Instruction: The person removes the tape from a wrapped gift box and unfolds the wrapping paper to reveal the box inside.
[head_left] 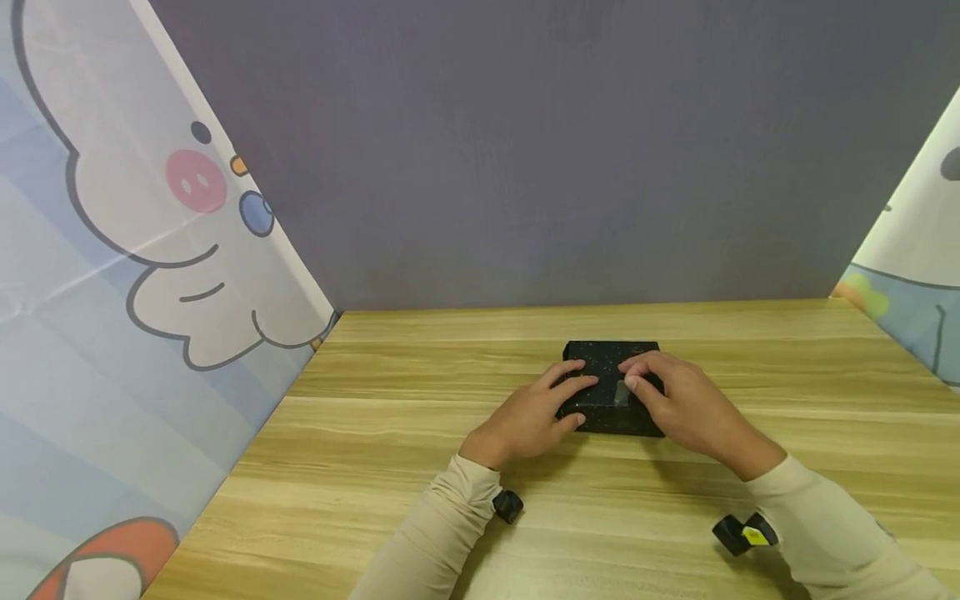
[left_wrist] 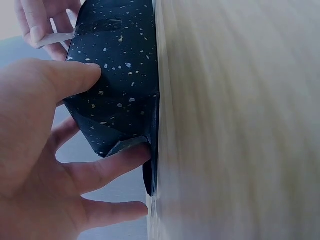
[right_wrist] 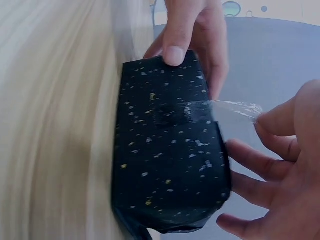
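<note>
Black speckled box: the box (right_wrist: 170, 150) lies on the wooden table (head_left: 300, 475), between the two hands and toward the far side, its dark surface flecked with pale and gold specks.
Left hand: the left hand (head_left: 528, 417) grips the box at its left end, fingers parted; the thumb presses the near face and fingertips rest on the top.
Left fingers at the end: in the left wrist view one finger reaches in at the folded end flap (left_wrist: 151, 175), and another extends below it, near the table edge.
Right hand: the right hand (head_left: 693, 408) pinches the free end of a clear tape strip (right_wrist: 235, 108) between thumb and forefinger; the other fingers are spread close to the box, and whether they touch it I cannot tell.
Clear tape: one end lies flat on the near face of the box; the rest stands away from the edge, up to the pinching fingertips.
Sleeves: beige on both arms, left (head_left: 435, 533) and right (head_left: 840, 533).
Behind: a grey panel (head_left: 570, 158) rises at the far edge of the table.
</note>
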